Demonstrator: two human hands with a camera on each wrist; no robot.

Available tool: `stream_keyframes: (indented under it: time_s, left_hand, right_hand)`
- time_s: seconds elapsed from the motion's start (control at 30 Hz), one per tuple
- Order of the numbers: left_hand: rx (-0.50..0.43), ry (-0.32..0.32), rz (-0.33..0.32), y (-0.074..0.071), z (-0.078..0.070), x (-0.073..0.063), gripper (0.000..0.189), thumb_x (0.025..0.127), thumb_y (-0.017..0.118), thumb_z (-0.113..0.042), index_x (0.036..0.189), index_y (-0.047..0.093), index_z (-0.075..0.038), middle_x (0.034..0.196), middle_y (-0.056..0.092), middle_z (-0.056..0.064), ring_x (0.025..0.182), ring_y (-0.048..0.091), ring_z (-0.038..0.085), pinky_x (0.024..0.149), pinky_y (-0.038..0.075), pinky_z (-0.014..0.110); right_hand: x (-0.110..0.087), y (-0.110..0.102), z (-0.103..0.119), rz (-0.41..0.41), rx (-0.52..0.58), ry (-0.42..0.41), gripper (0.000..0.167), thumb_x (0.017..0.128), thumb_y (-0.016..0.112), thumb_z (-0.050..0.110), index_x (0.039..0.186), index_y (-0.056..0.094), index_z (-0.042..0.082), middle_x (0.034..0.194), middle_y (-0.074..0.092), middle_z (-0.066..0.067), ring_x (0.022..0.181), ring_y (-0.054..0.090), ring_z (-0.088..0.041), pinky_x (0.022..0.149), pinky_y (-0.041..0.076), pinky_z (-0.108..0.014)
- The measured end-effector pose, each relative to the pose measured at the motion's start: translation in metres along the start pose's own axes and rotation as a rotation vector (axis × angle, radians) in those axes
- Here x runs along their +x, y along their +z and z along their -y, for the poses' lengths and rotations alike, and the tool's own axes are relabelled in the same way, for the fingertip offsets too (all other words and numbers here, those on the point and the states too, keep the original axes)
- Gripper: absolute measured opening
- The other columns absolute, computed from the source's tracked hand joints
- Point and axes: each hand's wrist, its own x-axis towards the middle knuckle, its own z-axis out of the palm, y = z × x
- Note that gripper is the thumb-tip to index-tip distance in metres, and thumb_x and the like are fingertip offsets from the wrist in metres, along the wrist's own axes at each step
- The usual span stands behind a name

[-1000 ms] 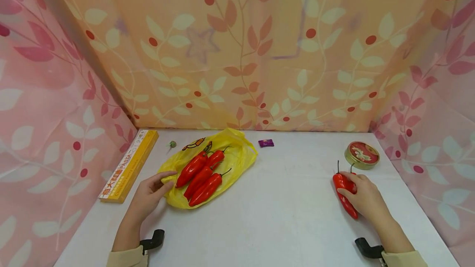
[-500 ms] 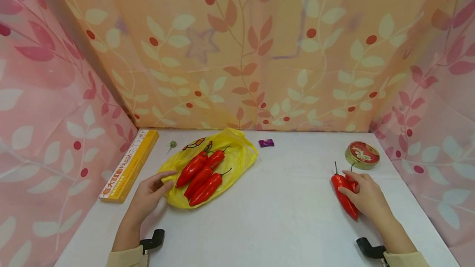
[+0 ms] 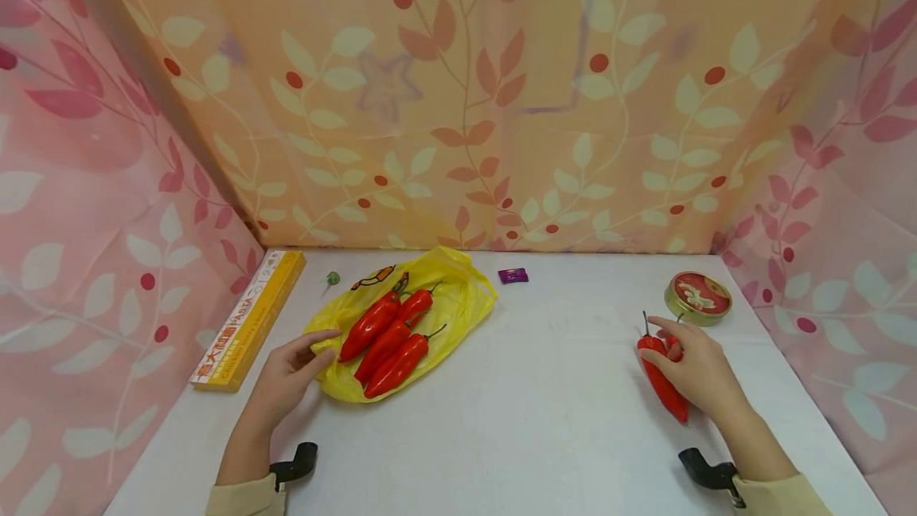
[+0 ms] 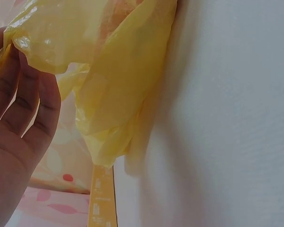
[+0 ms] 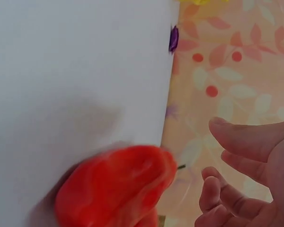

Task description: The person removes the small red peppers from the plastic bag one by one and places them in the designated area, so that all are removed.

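In the head view my left hand (image 3: pixel 282 377) pinches the near-left edge of a yellow plastic bag (image 3: pixel 458 301). The left wrist view has the bag's gathered film (image 4: pixel 118 94) between thumb and fingers. Several red chili peppers (image 3: pixel 394 373) with green stems lie on the spread bag. At the right, my right hand (image 3: pixel 698 365) hovers over two more red chili peppers (image 3: pixel 662 388) lying side by side, one partly hidden behind the fingers. The right wrist view shows its thumb and loosely bent fingers (image 5: pixel 236 194) apart from the nearer red pepper (image 5: pixel 113 184).
A yellow-and-white pasta box (image 3: pixel 247 325) lies along the left edge, with a green lollipop (image 3: pixel 333 279) nearby. A purple-wrapped candy (image 3: pixel 513 275) is at the back middle. Behind the right hand stands a round red-and-gold tin (image 3: pixel 698 297). Patterned cloth (image 3: pixel 458 142) encloses the white table.
The right hand's fingers have come away from the peppers and its thumb has lifted. The peppers beneath it have shifted slightly left. The left hand stays still on the bag.
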Motion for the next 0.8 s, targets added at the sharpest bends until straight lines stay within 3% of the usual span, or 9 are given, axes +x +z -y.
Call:
stream_keyframes:
  time_s: [0.07, 0.27, 0.43, 0.67, 0.8]
  left_hand:
    - [-0.008, 0.003, 0.003, 0.0, 0.001, 0.0, 0.039, 0.099, 0.065, -0.033, 0.134, 0.065, -0.015, 0.102, 0.063, 0.007, 0.088, 0.054, 0.018, 0.07, 0.052, 0.026]
    - [-0.021, -0.015, 0.011, 0.001, 0.001, 0.001, 0.038, 0.099, 0.065, -0.031, 0.135, 0.064, -0.017, 0.103, 0.063, 0.008, 0.089, 0.054, 0.017, 0.072, 0.053, 0.027]
    - [-0.02, -0.022, 0.011, 0.001, -0.001, 0.001, 0.037, 0.099, 0.065, -0.032, 0.134, 0.065, -0.019, 0.103, 0.063, 0.008, 0.089, 0.054, 0.018, 0.072, 0.053, 0.027]
    - [-0.016, -0.029, 0.015, 0.0, -0.002, -0.001, 0.038, 0.099, 0.065, -0.032, 0.135, 0.065, -0.019, 0.105, 0.063, 0.008, 0.092, 0.054, 0.018, 0.073, 0.054, 0.026]
    - [-0.015, -0.031, 0.012, -0.001, -0.002, -0.001, 0.038, 0.099, 0.065, -0.032, 0.134, 0.065, -0.019, 0.105, 0.063, 0.008, 0.091, 0.053, 0.018, 0.073, 0.053, 0.027]
  right_hand:
    - [0.002, 0.001, 0.008, -0.016, 0.012, -0.027, 0.06, 0.088, 0.079, 0.023, 0.141, 0.056, 0.008, 0.115, 0.064, -0.021, 0.085, 0.053, -0.025, 0.065, 0.056, -0.033]
    - [0.01, 0.007, 0.035, -0.028, 0.056, -0.108, 0.058, 0.087, 0.081, 0.024, 0.139, 0.059, 0.011, 0.115, 0.068, -0.017, 0.085, 0.06, -0.021, 0.073, 0.055, -0.037]
    - [0.016, 0.018, 0.062, 0.003, 0.125, -0.148, 0.058, 0.088, 0.08, 0.03, 0.14, 0.059, 0.015, 0.117, 0.07, -0.014, 0.09, 0.066, -0.021, 0.069, 0.054, -0.026]
    - [0.023, 0.039, 0.096, 0.035, 0.211, -0.176, 0.055, 0.088, 0.08, 0.027, 0.138, 0.06, 0.017, 0.117, 0.071, -0.01, 0.091, 0.067, -0.019, 0.079, 0.059, -0.044]
    - [0.026, 0.049, 0.114, 0.057, 0.254, -0.195, 0.054, 0.088, 0.08, 0.028, 0.138, 0.061, 0.019, 0.116, 0.071, -0.006, 0.091, 0.066, -0.017, 0.081, 0.058, -0.046]
